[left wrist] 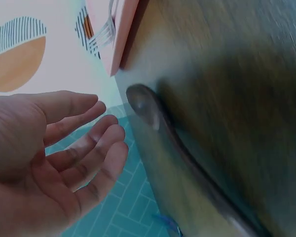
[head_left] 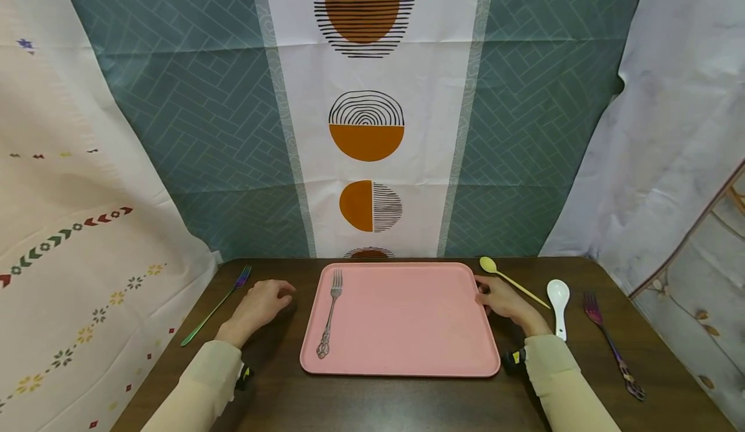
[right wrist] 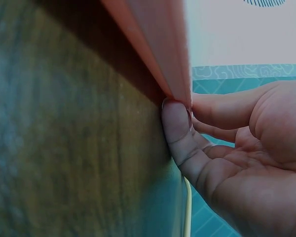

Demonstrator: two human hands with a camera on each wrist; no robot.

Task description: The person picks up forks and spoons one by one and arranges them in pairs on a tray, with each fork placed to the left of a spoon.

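A pink rectangular tray (head_left: 407, 319) lies on the table, with a silver fork (head_left: 330, 315) along its left side. At the tray's right edge, my right hand (head_left: 505, 299) pinches the rim between thumb and fingers; the right wrist view shows the thumb (right wrist: 177, 123) against the tray's edge. My left hand (head_left: 259, 306) hovers left of the tray, fingers loosely bent and holding nothing. Close by it in the left wrist view lies a dark spoon (left wrist: 175, 138), which the hand and arm hide in the head view. Left of that hand is a green-and-purple fork (head_left: 215, 308).
Beyond the right hand lie a yellow spoon (head_left: 512, 280), a white spoon (head_left: 559, 299) and a purple fork (head_left: 611, 341). The dark wooden table (head_left: 372, 406) extends in front of the tray. Patterned curtains (head_left: 221, 128) hang right behind its far edge.
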